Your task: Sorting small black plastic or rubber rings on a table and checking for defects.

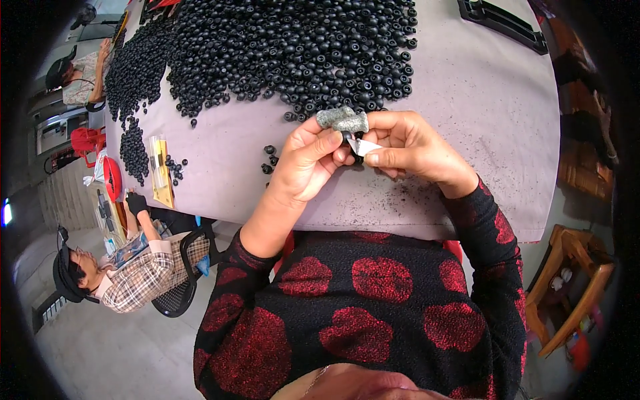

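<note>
My left hand (301,160) pinches a small round black piece (346,136) between thumb and index finger, just above the near part of the table. My right hand (417,148) is closed on a small blade (367,147) with a white, wrapped-looking grip. The blade's narrow end meets the black piece or lies right beside it; I cannot tell which. Grey speckled sleeves cover both index fingertips, and these touch each other above the piece. Dark crumbs (393,195) lie scattered on the cloth below my hands.
A large heap of black round pieces (287,53) spreads across the far side of the cloth-covered table (487,133). Several loose ones (269,159) lie left of my hands. A black tray-like object (503,25) sits far right. Two people work at the left; a wooden stool (567,287) stands right.
</note>
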Tool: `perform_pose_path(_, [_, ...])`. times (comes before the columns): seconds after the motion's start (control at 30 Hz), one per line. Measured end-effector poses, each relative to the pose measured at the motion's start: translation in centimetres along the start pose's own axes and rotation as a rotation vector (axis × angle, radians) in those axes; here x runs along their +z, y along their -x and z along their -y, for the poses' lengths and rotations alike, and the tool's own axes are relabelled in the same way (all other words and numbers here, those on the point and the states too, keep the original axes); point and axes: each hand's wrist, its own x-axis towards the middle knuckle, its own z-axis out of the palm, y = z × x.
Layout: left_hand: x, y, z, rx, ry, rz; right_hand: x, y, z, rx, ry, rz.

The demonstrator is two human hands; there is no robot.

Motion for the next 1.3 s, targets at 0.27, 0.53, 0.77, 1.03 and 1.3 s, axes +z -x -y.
perform_pose_path(0.27, [0.5,0.0,0.0,0.001,-0.001,0.002,-0.1,0.0,-0.1,0.005,-0.03,-0.033])
perform_pose_path(0.53, [0.5,-0.5,0.0,-0.018,0.067,0.02,-0.5,-0.3,-0.4,-0.017,-0.085,-0.044])
perform_pose_path(0.77, [-1.0,1.4,-2.4,0.334,-0.439,-0.168,0.0,-0.1,0.0,-0.021,-0.018,-0.053])
perform_pose_path(1.03, [-8.4,5.1,-6.1,0.303,-1.207,-0.522,0.0,-0.4,-0.1,0.0,0.06,-0.122])
perform_pose_path(1.3, [-4.8,2.3,-5.9,0.566,-1.663,-0.452,0.0,-0.1,0.0,0.011,0.068,-0.142])
